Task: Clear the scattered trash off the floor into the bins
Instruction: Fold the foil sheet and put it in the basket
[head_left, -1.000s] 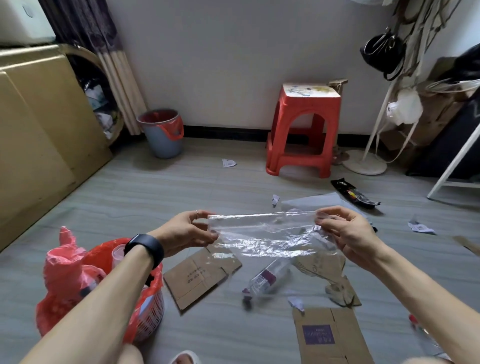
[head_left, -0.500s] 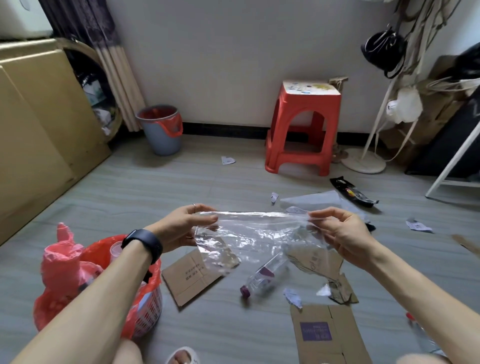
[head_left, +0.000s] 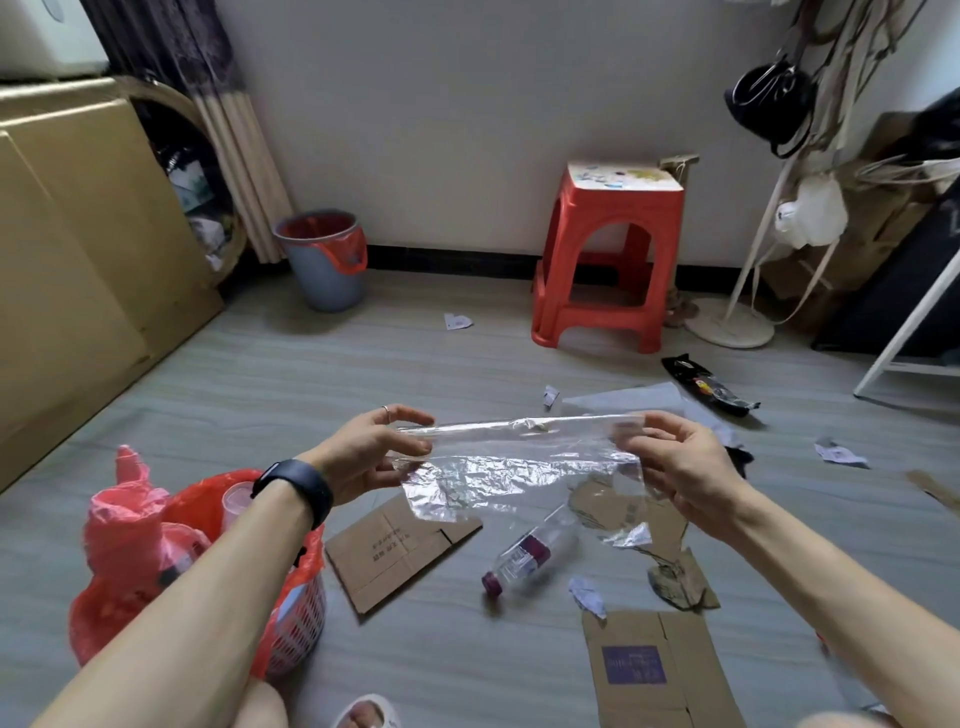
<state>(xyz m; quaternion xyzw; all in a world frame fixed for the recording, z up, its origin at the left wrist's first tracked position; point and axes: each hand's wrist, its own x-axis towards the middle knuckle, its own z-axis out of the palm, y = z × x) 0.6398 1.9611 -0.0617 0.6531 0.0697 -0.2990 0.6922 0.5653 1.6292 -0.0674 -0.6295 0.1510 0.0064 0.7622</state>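
A clear plastic bag (head_left: 519, 467) is stretched flat between my hands above the floor. My left hand (head_left: 371, 452) pinches its left end and my right hand (head_left: 675, 462) pinches its right end. At my lower left stands a white basket bin lined with a red bag (head_left: 291, 623), with cups and pink plastic inside. A grey bin with a red liner (head_left: 324, 260) stands by the far wall. On the floor below the bag lie a plastic bottle with a purple cap (head_left: 524, 558), flat cardboard pieces (head_left: 400, 551) (head_left: 660, 670) and paper scraps (head_left: 587, 597).
A red plastic stool (head_left: 608, 260) stands against the wall. A black snack wrapper (head_left: 709, 387), a grey sheet (head_left: 628, 402) and paper scraps (head_left: 457, 321) (head_left: 836, 453) lie further out. Large cardboard boxes (head_left: 78, 249) line the left side; a white stand (head_left: 732, 322) and clutter fill the right.
My hands have moved a little further apart and pulled the plastic bag tauter; its hanging lower part has shifted. The view has dropped slightly nearer the floor.
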